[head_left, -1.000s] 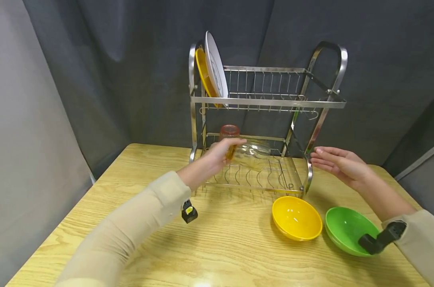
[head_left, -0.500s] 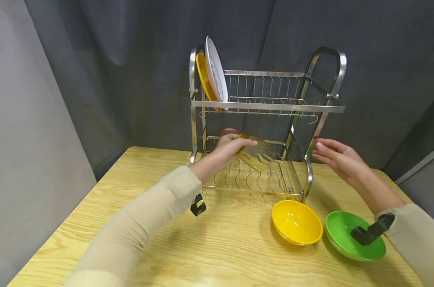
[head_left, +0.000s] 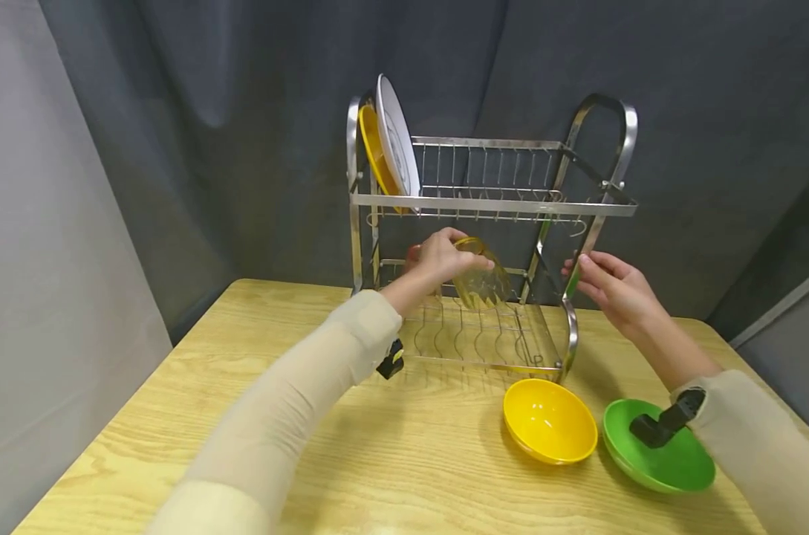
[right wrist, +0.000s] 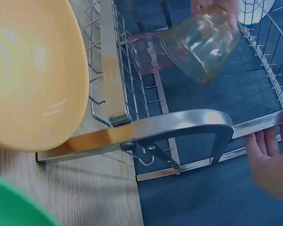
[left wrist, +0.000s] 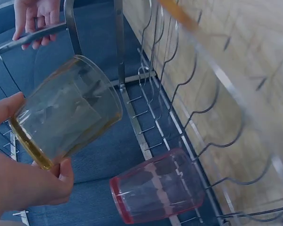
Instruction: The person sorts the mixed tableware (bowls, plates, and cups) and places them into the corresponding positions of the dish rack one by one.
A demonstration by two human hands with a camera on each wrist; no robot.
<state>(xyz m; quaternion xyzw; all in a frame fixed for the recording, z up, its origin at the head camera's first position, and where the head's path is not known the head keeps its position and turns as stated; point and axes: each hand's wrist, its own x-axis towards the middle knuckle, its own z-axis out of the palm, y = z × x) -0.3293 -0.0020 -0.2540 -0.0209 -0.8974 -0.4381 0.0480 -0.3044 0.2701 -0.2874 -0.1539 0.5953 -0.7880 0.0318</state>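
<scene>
My left hand grips an amber-tinted drinking glass by its thick base, thumb and fingers around it. The glass is tilted, its mouth pointing down and to the right, over the lower tier of a two-tier metal dish rack. A pink-tinted glass stands mouth down on that tier, mostly hidden behind my left hand in the head view. At the rack's right side, my right hand holds the upright post, thumb in front and fingers behind it.
A white plate and a yellow plate lean upright at the upper tier's left end. On the wooden table, a yellow bowl and a green bowl sit in front, below my right forearm. A dark curtain hangs behind.
My left hand has moved right and up, turning the amber glass from nearly sideways to mouth down. My right hand has moved left and closed its fingers on the rack's post.
</scene>
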